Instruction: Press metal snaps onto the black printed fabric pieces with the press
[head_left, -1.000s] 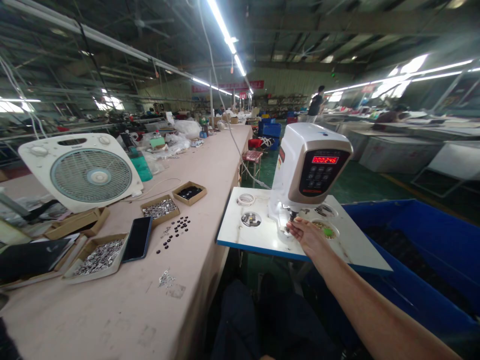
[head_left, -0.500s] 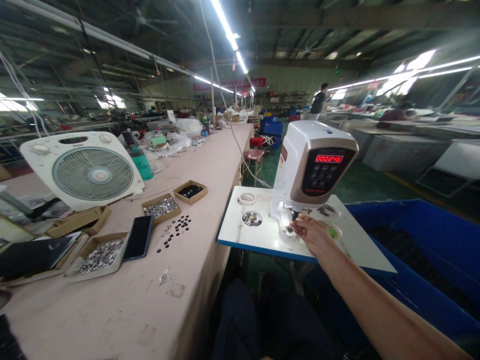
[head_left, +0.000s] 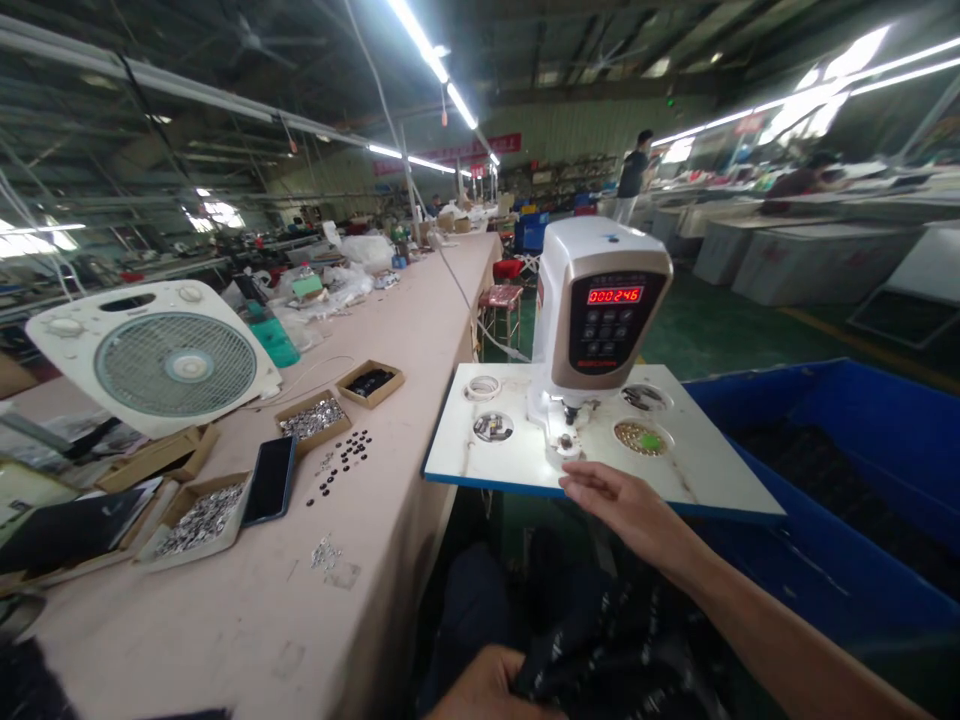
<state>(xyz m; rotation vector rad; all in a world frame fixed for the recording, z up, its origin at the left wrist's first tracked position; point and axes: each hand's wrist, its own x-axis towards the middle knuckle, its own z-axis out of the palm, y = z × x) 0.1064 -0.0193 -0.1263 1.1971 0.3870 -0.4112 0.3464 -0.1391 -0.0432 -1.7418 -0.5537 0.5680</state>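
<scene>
At the bottom of the head view my left hand (head_left: 484, 688) is closed on dark patterned fabric (head_left: 630, 640), which lies bunched across my lap. My right hand (head_left: 619, 500) hovers at the front edge of the white machine table (head_left: 517, 480), fingers stretched forward and nothing visible in them. Just beyond its fingertips is the lit lower die (head_left: 564, 445) of a white and gold press machine (head_left: 607, 310) with a red number display. Round cut-outs in the tabletop hold small metal parts, among them a cup of brass-coloured pieces (head_left: 637, 437) with something green.
On the long table (head_left: 420, 330) to the left are boxes of metal snaps (head_left: 202, 520), scattered black snap caps (head_left: 352, 455), a phone (head_left: 270, 478) and a box fan (head_left: 184, 365). A blue bin (head_left: 810, 420) stands at the right. People are farther back.
My right hand has drawn back from under the press head to the table's front edge. My left hand has come into view at the bottom with the dark fabric.
</scene>
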